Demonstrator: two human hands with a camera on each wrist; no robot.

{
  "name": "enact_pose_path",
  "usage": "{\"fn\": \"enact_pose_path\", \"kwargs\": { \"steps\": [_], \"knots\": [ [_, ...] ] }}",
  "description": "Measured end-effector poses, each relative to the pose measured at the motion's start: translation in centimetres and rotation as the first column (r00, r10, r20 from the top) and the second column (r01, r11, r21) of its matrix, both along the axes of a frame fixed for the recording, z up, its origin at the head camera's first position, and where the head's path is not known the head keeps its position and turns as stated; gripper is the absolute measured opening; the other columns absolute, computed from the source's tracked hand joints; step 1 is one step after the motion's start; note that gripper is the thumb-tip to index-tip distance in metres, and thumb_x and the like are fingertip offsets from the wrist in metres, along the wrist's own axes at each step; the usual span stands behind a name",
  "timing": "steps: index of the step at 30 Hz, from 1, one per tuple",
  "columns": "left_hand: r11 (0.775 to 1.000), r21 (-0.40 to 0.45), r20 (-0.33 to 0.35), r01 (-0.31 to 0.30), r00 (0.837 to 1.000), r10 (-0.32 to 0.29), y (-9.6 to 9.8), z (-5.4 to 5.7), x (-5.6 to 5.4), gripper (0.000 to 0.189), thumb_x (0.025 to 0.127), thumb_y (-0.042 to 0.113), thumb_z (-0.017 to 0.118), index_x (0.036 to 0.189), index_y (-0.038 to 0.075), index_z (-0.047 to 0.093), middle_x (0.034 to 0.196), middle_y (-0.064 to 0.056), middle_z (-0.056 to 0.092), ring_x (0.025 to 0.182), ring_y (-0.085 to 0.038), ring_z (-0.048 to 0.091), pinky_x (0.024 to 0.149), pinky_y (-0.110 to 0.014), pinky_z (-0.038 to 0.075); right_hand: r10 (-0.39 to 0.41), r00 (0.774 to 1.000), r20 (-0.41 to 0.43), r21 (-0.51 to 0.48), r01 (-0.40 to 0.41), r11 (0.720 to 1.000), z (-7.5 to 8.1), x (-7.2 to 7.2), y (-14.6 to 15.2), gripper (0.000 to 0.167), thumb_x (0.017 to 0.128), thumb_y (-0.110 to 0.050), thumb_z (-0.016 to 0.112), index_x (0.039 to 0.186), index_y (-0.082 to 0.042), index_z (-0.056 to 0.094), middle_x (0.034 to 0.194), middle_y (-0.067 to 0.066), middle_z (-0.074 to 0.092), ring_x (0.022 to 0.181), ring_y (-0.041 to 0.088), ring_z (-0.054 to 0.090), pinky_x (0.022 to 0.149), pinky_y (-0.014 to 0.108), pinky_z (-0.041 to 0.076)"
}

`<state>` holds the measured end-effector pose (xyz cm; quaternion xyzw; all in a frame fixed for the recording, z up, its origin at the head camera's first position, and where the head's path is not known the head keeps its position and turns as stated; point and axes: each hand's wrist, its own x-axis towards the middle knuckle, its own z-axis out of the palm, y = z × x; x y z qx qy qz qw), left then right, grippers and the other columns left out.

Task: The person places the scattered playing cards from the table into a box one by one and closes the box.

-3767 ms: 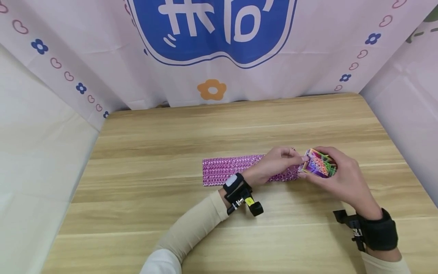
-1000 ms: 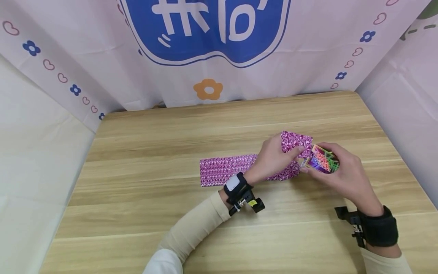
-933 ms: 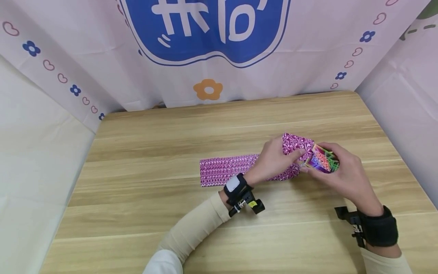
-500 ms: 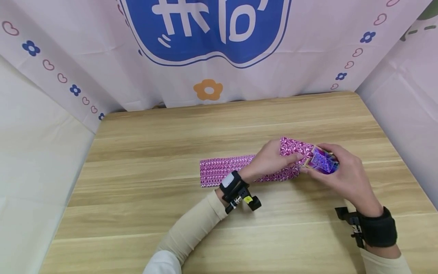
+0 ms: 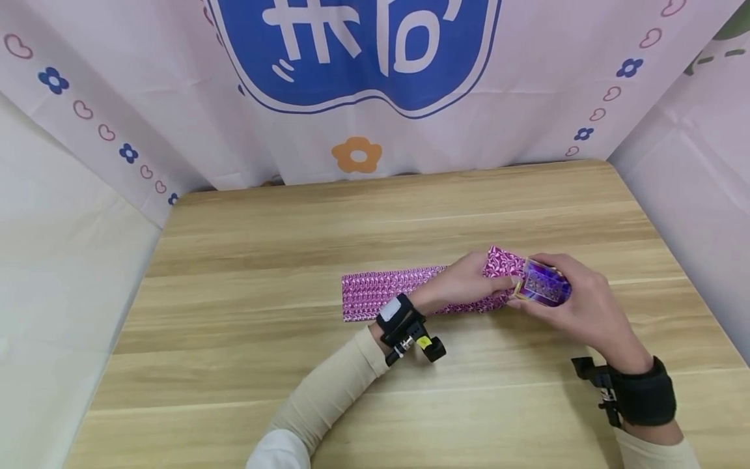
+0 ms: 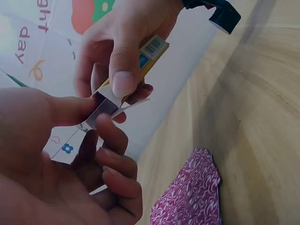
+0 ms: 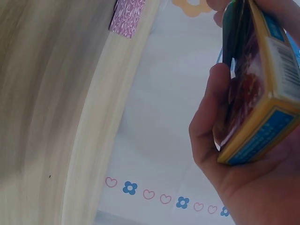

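Observation:
My right hand (image 5: pixel 592 306) grips a small card box (image 5: pixel 541 284) with a shiny purple-blue face; yellow edges, blue panels and a barcode show on the box (image 7: pixel 267 136) in the right wrist view. Between the thumb and fingers of my left hand (image 5: pixel 459 283) is a pink-and-white patterned playing card (image 5: pixel 505 262), its right end meeting the box's left end. The left wrist view shows the box's end flap folded out, close to the left fingertips. Below the left wrist, a long row of overlapping playing cards (image 5: pixel 375 296) lies back up, partly covered by that hand.
The wooden table (image 5: pixel 252 365) ends at a white curtain (image 5: pixel 281 146) with hearts and flowers along the back. Pale cloth walls stand at the left and right. Each wrist wears a black strap with a small camera.
The patterned card has come lower and less of it shows beside the box. The box's face has turned from multicoloured to purple-blue. The card row on the table lies as before.

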<state>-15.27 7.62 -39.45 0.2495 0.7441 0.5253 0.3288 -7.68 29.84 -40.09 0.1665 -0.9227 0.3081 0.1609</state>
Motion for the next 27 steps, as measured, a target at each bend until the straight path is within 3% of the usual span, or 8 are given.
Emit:
{"fn": "enact_pose_path", "kwargs": {
  "steps": [2, 7, 9, 10, 14, 18, 22, 27],
  "knots": [
    [1.0, 0.003, 0.027, 0.005, 1.0, -0.005, -0.2, 0.1, 0.0, 0.044, 0.11, 0.037, 0.053, 0.153, 0.027, 0.05, 0.152, 0.006, 0.059, 0.136, -0.008, 0.057, 0.119, -0.037, 0.046, -0.002, 1.0, 0.005, -0.005, 0.002, 1.0, 0.0, 0.0, 0.0, 0.079, 0.061, -0.015, 0.101, 0.131, -0.001, 0.066, 0.119, 0.021, 0.073, 0.102, 0.037, 0.071, 0.087, -0.003, 0.036],
    [0.997, -0.078, 0.057, -0.025, 0.998, 0.029, -0.5, 0.4, 0.2, 0.061, 0.113, 0.042, 0.036, 0.167, 0.016, 0.022, 0.142, -0.004, 0.053, 0.111, -0.016, 0.056, 0.117, -0.047, 0.046, -0.007, 1.0, 0.01, -0.008, 0.007, 1.0, 0.0, -0.1, 0.1, 0.079, 0.061, -0.015, 0.101, 0.13, 0.0, 0.066, 0.12, 0.022, 0.073, 0.104, 0.04, 0.071, 0.09, -0.003, 0.034],
    [0.991, -0.129, 0.03, -0.028, 0.999, 0.032, -0.3, 0.5, 0.2, 0.066, 0.113, 0.044, 0.036, 0.168, 0.012, 0.017, 0.146, -0.007, 0.052, 0.116, -0.019, 0.058, 0.118, -0.047, 0.045, -0.005, 1.0, 0.005, -0.01, 0.005, 1.0, 0.0, -0.2, 0.1, 0.079, 0.06, -0.014, 0.101, 0.13, 0.0, 0.066, 0.12, 0.022, 0.073, 0.105, 0.041, 0.071, 0.091, -0.003, 0.033],
    [0.989, -0.147, 0.007, -0.024, 1.0, 0.025, -0.2, 0.5, 0.2, 0.068, 0.113, 0.046, 0.037, 0.168, 0.012, 0.016, 0.157, -0.005, 0.048, 0.131, -0.019, 0.056, 0.123, -0.045, 0.041, -0.003, 1.0, 0.003, -0.011, 0.003, 1.0, 0.0, -0.2, 0.1, 0.079, 0.06, -0.015, 0.101, 0.13, 0.0, 0.067, 0.119, 0.022, 0.073, 0.105, 0.041, 0.071, 0.092, -0.003, 0.033],
    [0.99, -0.143, -0.046, 0.012, 0.999, -0.019, 0.2, 0.5, 0.2, 0.053, 0.112, 0.042, 0.047, 0.157, 0.015, 0.04, 0.149, 0.0, 0.059, 0.127, -0.012, 0.063, 0.106, -0.032, 0.054, 0.008, 1.0, 0.012, -0.002, -0.008, 1.0, 0.0, -0.4, -0.2, 0.078, 0.061, -0.017, 0.102, 0.13, -0.001, 0.067, 0.119, 0.02, 0.074, 0.103, 0.038, 0.072, 0.089, -0.002, 0.035],
    [0.998, -0.07, -0.048, 0.0, 0.999, -0.004, -0.4, 0.7, -0.1, 0.02, 0.112, 0.033, 0.051, 0.114, 0.015, 0.06, 0.097, -0.002, 0.063, 0.077, -0.011, 0.056, 0.069, -0.026, 0.05, 0.0, 0.999, 0.037, -0.004, 0.001, 1.0, 0.0, -0.5, -0.2, 0.078, 0.063, -0.018, 0.101, 0.131, -0.001, 0.066, 0.119, 0.022, 0.074, 0.101, 0.039, 0.072, 0.085, -0.001, 0.036],
    [0.998, 0.006, -0.04, -0.058, 0.997, 0.058, -0.9, 0.7, -0.6, 0.022, 0.109, 0.025, 0.059, 0.093, 0.01, 0.064, 0.086, -0.002, 0.059, 0.078, -0.015, 0.055, 0.072, -0.024, 0.05, -0.012, 0.998, 0.058, -0.014, 0.013, 1.0, 0.1, -0.5, -0.2, 0.078, 0.064, -0.019, 0.101, 0.131, -0.002, 0.066, 0.12, 0.022, 0.073, 0.102, 0.04, 0.071, 0.084, -0.001, 0.037],
    [0.995, 0.048, 0.029, -0.092, 0.995, 0.091, -1.0, 0.2, -0.8, 0.015, 0.1, 0.021, 0.073, 0.109, 0.01, 0.076, 0.1, 0.004, 0.073, 0.098, -0.018, 0.069, 0.09, -0.03, 0.058, 0.006, 0.998, 0.058, -0.017, -0.005, 1.0, 0.0, -0.3, -0.3, 0.076, 0.064, -0.019, 0.101, 0.13, -0.003, 0.067, 0.12, 0.019, 0.074, 0.103, 0.037, 0.072, 0.085, -0.002, 0.037]
  ]
}}
